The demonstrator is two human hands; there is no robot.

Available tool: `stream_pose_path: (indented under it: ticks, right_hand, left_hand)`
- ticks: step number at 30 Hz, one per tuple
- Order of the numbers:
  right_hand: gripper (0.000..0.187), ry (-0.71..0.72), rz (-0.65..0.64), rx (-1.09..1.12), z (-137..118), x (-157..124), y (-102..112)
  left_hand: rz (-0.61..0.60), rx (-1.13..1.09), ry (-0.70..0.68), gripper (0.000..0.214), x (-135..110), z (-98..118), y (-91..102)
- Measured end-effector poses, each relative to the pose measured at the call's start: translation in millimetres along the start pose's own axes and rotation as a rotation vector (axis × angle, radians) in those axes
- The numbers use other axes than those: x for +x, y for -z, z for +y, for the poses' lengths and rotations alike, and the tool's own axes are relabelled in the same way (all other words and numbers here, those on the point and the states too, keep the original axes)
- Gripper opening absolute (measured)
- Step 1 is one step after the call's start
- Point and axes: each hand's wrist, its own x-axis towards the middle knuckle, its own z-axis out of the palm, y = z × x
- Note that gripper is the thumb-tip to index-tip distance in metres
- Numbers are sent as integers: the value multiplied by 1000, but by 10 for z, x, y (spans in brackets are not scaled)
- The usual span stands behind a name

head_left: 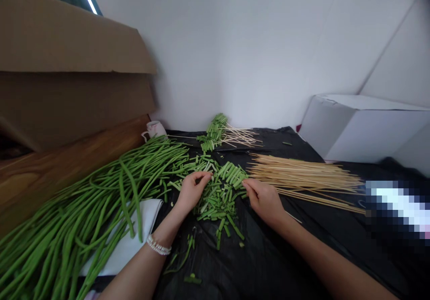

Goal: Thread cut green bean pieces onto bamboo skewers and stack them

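A row of cut green bean pieces [231, 174] sits side by side over the heap, threaded on a bamboo skewer [293, 217] whose bare end shows past my right wrist. My right hand [264, 197] is closed on this skewer at the row's right end. At the left end, my left hand [195, 188] makes a pinch; whatever lies between its fingertips is too small to make out. Loose cut bean pieces [215, 206] are heaped under and between both hands.
Long whole green beans [101, 201] cover the left side, partly over a white sheet [148, 215]. Bare bamboo skewers [302, 174] lie at right. Filled skewers [217, 129] are stacked at the back, near a mug [155, 129]. A cardboard box [74, 93] and a white box [356, 129] flank the black-covered table [268, 259].
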Motion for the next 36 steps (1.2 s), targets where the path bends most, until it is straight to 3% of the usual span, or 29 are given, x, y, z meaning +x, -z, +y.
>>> stream_pose_path:
  ticks: [4, 8, 12, 20, 23, 25, 30, 36]
  right_hand:
    - [26, 12, -27, 8, 3, -12, -9]
    - [27, 55, -80, 29, -70, -22, -13]
    - [26, 88, -157, 27, -104, -31, -9]
    - [22, 95, -19, -202, -41, 25, 18]
    - [23, 107, -2, -296, 16, 64, 62]
    - [25, 84, 28, -245, 98, 88, 85]
    - [20, -155, 242, 9, 393, 240, 186]
    - [8, -521, 324, 231, 820, 692, 519]
  left_hand:
    - [-51, 36, -15, 23, -45, 7, -45]
    - [-180, -216, 78, 36, -106, 84, -77]
    - [-301, -347, 179, 29, -143, 133, -84]
    - [-15, -373, 123, 25, -50, 47, -20]
    - [33, -323, 113, 32, -56, 103, -35]
    - [17, -286, 100, 46, -86, 164, -60]
    - [-73, -77, -76, 46, -192, 220, -100]
    - [-236, 381, -392, 31, -297, 194, -97]
